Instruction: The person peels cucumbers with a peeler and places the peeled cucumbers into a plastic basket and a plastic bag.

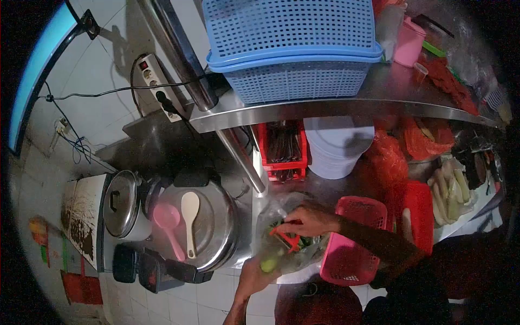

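My left hand [257,277] is wrapped around a pale green vegetable [268,264], whose rounded end shows; the rest is hidden by the palm. My right hand [310,219] reaches in from the right, its fingers closed on an orange peeler [292,242] just above the vegetable. Beneath both hands lies a clear plastic bag [310,255] with dark green pieces showing in it. Beside the right forearm stands a pink plastic basket [346,262], partly covered by that arm.
A large round metal lid [219,227] holds a pink ladle [168,218] and a cream rice paddle [189,216]. Behind my hands stand a red cutlery box [264,146] and stacked plates [336,143]. Overhead, a steel shelf [303,111] carries a blue basket [298,65].
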